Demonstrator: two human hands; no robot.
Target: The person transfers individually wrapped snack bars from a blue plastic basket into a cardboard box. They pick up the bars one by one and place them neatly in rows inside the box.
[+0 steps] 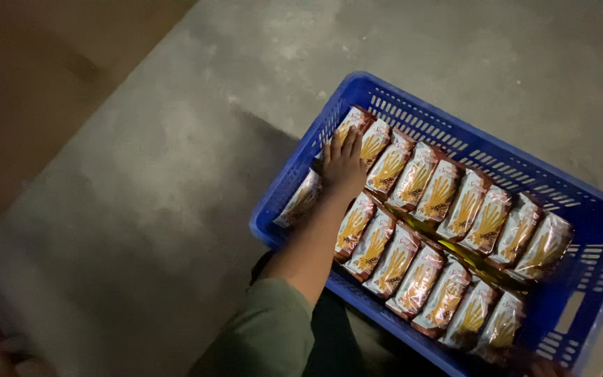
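Left fingers: the left hand (344, 166) lies palm down with fingers stretched flat and slightly spread, resting on the tops of the snack packets at the far left corner of the crate; they press rather than clench, and no packet is lifted
Packet under the hand: the end packet (352, 127) of the far row, touching the crate's far left corner, with fingertips across it and the neighbouring one
Left arm: bare forearm running back over the near row to a grey-green sleeve (270, 328) at the picture's lower edge
Right hand: only a sliver of something shows at the crate's near right corner, too dark to tell whether it is a hand or how its fingers stand
Snack packets: glossy red-and-gold packets (441, 190) standing on edge in two rows that run along the crate's long sides, each touching the next; one loose packet (301, 199) lies tilted against the left short wall
Crate: blue plastic crate (413, 115) with slotted walls, resting across the person's lap
Floor: bare grey concrete floor (176, 174) beyond the crate's left and far walls
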